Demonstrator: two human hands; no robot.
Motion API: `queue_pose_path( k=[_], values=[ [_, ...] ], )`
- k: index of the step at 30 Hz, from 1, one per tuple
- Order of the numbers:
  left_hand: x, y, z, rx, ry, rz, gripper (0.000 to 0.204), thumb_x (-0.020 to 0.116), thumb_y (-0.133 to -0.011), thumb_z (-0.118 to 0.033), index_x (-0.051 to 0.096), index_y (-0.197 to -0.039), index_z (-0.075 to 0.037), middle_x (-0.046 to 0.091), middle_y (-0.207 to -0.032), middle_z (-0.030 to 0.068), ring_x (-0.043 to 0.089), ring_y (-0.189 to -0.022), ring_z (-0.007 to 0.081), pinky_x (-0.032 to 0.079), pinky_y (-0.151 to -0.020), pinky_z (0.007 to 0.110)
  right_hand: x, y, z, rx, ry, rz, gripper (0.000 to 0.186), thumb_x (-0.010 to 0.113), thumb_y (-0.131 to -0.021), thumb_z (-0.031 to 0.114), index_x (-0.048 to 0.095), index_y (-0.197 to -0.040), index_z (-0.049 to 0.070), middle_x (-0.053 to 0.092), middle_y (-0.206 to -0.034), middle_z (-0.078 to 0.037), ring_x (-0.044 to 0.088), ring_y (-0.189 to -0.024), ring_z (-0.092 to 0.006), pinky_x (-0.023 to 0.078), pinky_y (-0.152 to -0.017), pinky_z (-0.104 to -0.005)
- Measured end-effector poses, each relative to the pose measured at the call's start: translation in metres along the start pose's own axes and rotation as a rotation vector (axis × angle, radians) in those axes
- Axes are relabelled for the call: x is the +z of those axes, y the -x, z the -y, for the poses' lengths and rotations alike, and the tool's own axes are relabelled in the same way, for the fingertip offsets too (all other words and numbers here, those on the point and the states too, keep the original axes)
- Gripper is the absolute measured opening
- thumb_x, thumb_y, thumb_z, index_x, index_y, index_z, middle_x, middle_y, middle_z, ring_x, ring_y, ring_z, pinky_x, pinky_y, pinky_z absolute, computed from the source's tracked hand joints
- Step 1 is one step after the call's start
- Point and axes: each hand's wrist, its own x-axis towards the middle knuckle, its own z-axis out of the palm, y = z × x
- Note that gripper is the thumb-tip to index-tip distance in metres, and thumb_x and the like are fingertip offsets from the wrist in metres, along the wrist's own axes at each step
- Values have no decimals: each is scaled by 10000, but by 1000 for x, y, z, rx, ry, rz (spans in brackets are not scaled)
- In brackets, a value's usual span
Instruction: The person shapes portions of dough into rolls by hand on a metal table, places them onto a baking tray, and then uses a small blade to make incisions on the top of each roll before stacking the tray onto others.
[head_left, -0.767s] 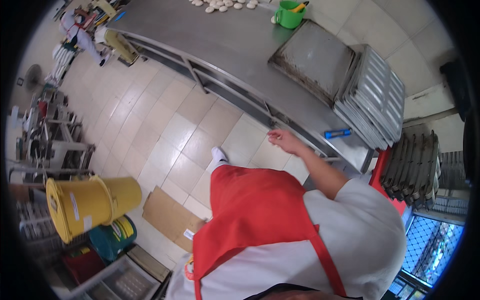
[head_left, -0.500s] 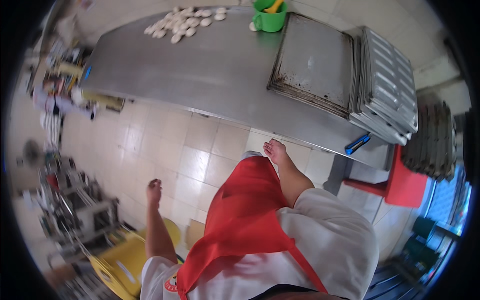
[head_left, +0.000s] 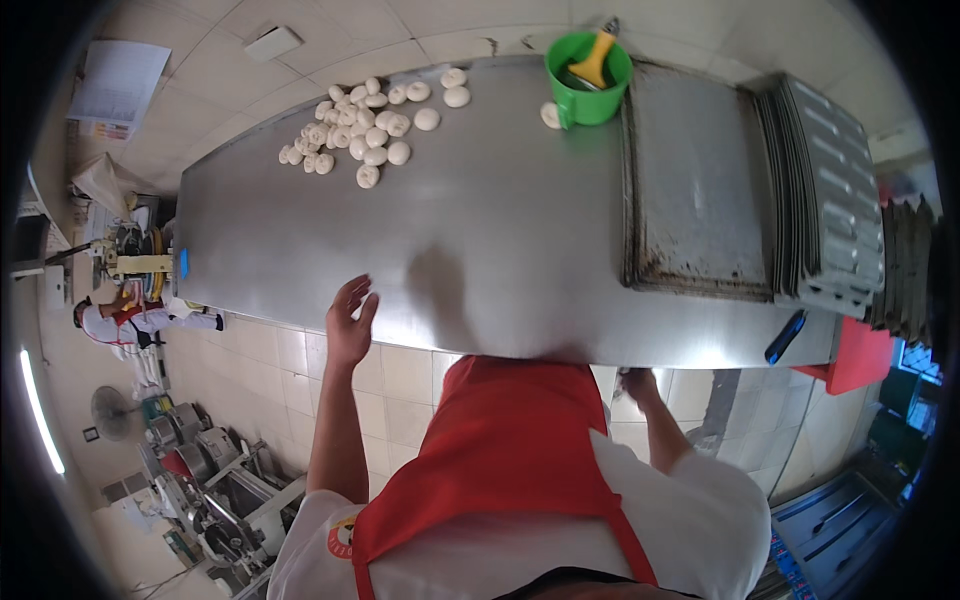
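A long metal table [head_left: 560,230] spans the view, the person's red apron [head_left: 510,440] close against its near edge. On its right side lie stacked baking trays [head_left: 700,180], the rightmost ones tilted on edge. The left hand [head_left: 349,325] is raised at the near edge, fingers loosely spread and empty; the right hand [head_left: 640,385] is low beside that edge, its fingers too obscured to tell their state. A green mug [head_left: 597,108] holds a yellow-handled brush [head_left: 595,65]. A blue cutter [head_left: 785,337] lies near the trays. Smallest, pale dough pieces [head_left: 398,153] cluster toward the table's far edge, well apart from both hands.
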Motion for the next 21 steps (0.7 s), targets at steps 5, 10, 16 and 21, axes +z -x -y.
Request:
queue_pose_path(
  k=[5,10,16,21],
  values=[
    [67,-85,-85,95,592,404,425,603,-1115,-241,604,-1449,23,696,-1397,181,636,-1345,272,471,-1176,434,-80,151,361,-152,297,286,221,751,-999,243,809,-995,29,771,-866,-179,761,-782,-309,611,-773,-410],
    [146,-116,-132,-303,1457,946,756,438,-1113,-620,460,-1605,-46,561,-1576,208,573,-1410,335,388,-1235,503,16,53,504,-1256,268,-225,564,757,-975,258,625,-1514,156,501,-1617,-178,498,-1468,-422,430,-1184,-565],
    [28,-212,-123,137,1123,658,747,514,-1107,-582,417,-1646,-75,524,-1616,195,595,-1388,310,433,-1197,481,6,-121,553,-1039,538,-592,477,607,-1041,279,645,-1475,85,484,-1600,-249,507,-1459,-409,398,-1216,-551],
    [39,-295,-60,460,-328,254,487,761,-966,-161,628,-1425,-70,659,-1381,190,645,-1253,383,523,-1063,478,-38,-174,614,-647,1525,-264,326,643,-973,174,788,-1249,77,736,-1271,-150,643,-1237,-348,448,-1048,-497]
  ],
)
